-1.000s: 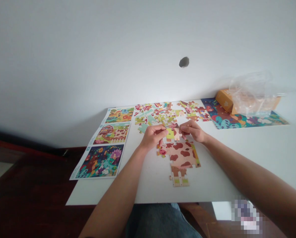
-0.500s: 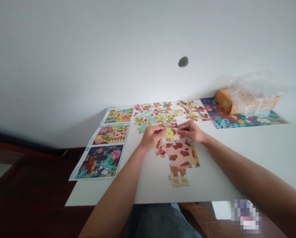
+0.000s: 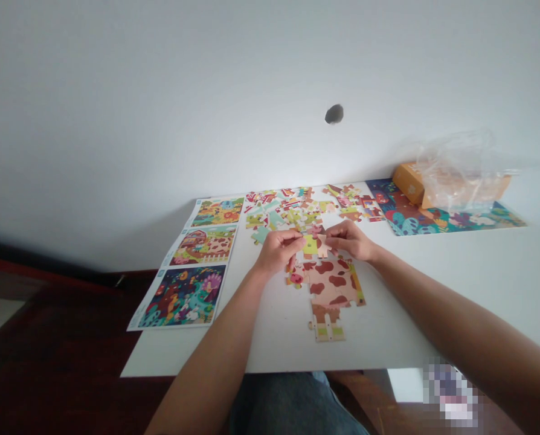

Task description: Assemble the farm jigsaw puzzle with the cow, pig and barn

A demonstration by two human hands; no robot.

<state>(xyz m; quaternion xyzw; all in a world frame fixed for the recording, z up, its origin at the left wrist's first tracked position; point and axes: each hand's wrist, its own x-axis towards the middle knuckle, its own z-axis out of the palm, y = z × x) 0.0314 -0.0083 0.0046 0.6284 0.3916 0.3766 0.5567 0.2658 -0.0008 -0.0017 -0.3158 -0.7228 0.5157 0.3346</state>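
A: What lies nearest, on the desk (image 3: 270, 344)?

B: Just on the near side of the hands, a joined cow section (image 3: 331, 284) of the jigsaw lies flat, brown patches on tan, with a fence bit at its near end.

A: And the hands?

B: The left hand (image 3: 276, 249) and right hand (image 3: 350, 240) meet right over the section's far edge. Both have fingers curled in, fingertips pinched on a green-and-tan puzzle piece (image 3: 313, 244) held between them. I cannot tell whether it is 1 piece or 2.

A: To the left of the left hand?

B: A printed sheet (image 3: 192, 266) with 3 pictures, overhanging the desk corner.

A: Beyond the hands?

B: A heap of loose pieces (image 3: 297, 208), close behind the fingertips. Far to the right of the right hand lies a finished dark puzzle (image 3: 433, 220); on it stands an orange cardboard box (image 3: 408, 181) under a clear plastic bag (image 3: 460, 166). A dark spot (image 3: 334, 113) marks the wall.
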